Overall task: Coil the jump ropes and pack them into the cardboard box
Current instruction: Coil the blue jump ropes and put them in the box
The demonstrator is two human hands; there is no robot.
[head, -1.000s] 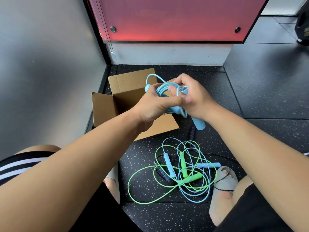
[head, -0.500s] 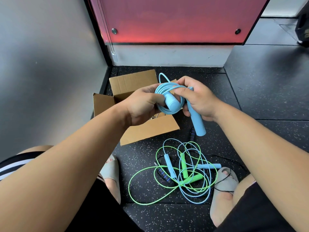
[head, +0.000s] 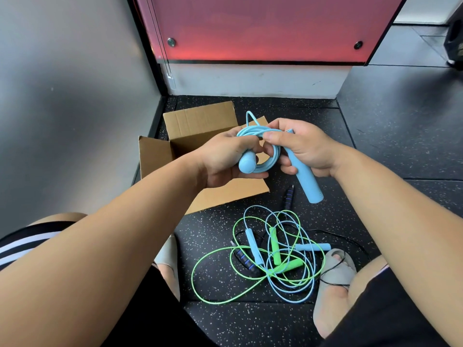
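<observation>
I clench the coil in left hand and right hand; box opens just frame-left, nearer my left

Shorts: black, at 7 and 5 o'clock.
Stripes: white bands on the left leg's hem, 8 o'clock.
Slippers: grey, open-toed, one on each foot, 7 and 5 o'clock.

The cardboard box stands on the floor at the back left; the tangled jump ropes lie nearer, to its right.
</observation>
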